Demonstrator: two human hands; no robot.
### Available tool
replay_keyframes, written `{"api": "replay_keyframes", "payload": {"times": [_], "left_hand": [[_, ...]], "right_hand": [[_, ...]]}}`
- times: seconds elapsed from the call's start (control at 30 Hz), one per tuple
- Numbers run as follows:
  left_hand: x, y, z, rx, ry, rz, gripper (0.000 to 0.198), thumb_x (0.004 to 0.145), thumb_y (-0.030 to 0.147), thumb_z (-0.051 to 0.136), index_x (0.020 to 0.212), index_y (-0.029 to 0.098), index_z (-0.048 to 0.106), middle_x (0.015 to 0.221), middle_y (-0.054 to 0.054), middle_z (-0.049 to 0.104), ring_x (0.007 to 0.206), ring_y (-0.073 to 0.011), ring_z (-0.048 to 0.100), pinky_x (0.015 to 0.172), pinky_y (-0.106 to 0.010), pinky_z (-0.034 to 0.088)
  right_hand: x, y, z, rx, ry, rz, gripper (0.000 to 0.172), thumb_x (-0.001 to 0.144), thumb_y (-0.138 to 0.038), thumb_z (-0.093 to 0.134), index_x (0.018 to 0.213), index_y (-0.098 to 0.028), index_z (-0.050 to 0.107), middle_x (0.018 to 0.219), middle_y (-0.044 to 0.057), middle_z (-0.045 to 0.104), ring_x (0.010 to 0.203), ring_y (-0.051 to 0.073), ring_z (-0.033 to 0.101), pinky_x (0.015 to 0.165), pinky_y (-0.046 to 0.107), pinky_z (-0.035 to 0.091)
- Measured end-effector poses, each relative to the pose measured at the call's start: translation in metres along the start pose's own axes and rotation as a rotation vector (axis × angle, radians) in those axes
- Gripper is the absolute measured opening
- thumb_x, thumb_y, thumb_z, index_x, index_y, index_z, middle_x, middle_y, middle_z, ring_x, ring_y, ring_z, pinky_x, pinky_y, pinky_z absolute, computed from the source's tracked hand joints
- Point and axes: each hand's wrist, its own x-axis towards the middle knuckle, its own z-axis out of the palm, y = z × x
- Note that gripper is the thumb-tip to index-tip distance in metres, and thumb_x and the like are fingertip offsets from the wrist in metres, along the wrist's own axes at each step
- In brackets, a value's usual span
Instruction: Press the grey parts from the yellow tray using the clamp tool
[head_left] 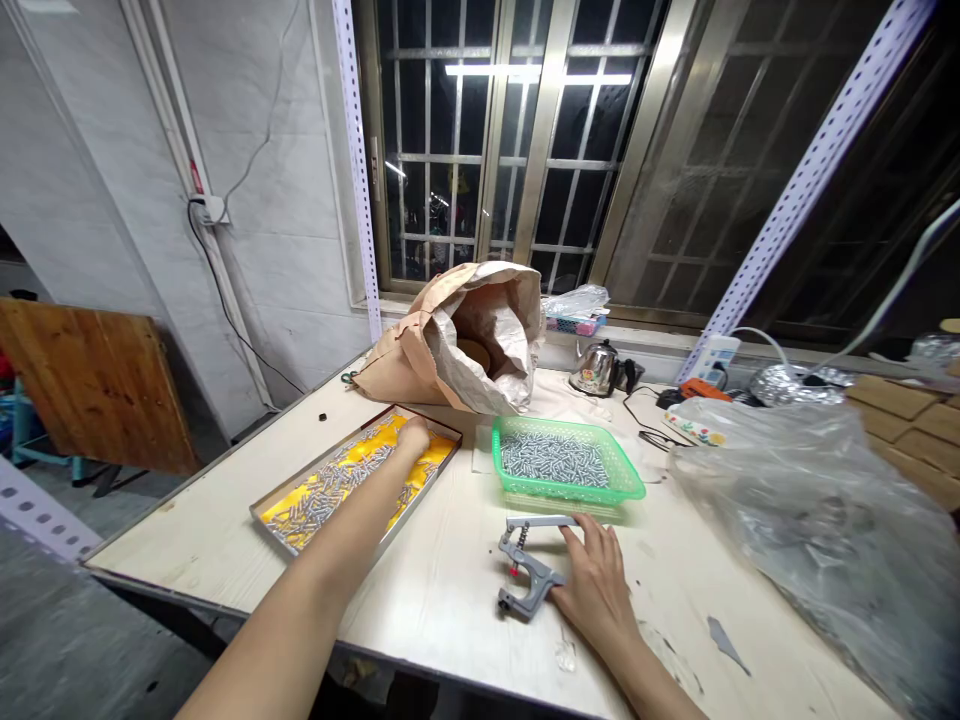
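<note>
- Grey hand tool (537, 578), lower centre of the frame: held by the right hand (600, 575), its fingers bent about the handles.
- Left hand (414, 437), left of centre: lowered to a shallow yellow-lined tray (430, 485) of small metal pins (319, 503); whether its fingers pinch any cannot be told.
- Green basket (628, 482), right of centre: bearing similar pins.
- Brown paper bag (409, 360), centre: mouth open.
</note>
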Motion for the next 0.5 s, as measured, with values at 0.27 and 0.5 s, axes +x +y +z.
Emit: {"api": "replay_keyframes", "payload": {"times": [0.27, 0.5], "left_hand": [[-0.104, 0.013, -0.041, -0.096, -0.063, 0.439, 0.042, 0.079, 0.013, 0.053, 0.121, 0.015, 0.049, 0.084, -0.006, 0.065, 0.082, -0.0198, 0.061, 0.079, -0.03, 0.043], [-0.23, -0.008, 0.001, -0.572, -0.413, 0.24, 0.048, 0.07, 0.018, 0.06, 0.116, 0.015, 0.043, 0.069, 0.002, 0.061, 0.066, -0.0146, 0.059, 0.066, -0.027, 0.044]], "right_hand": [[0.005, -0.013, -0.015, -0.008, 0.063, -0.022, 0.044, 0.074, -0.039, 0.058, 0.108, -0.011, 0.057, 0.121, 0.02, 0.053, 0.121, 0.033, 0.041, 0.108, 0.055, 0.017], [0.005, -0.021, -0.021, -0.036, 0.089, 0.034, 0.045, 0.076, -0.036, 0.058, 0.113, -0.011, 0.056, 0.129, 0.019, 0.051, 0.127, 0.03, 0.036, 0.11, 0.051, 0.013]]}}
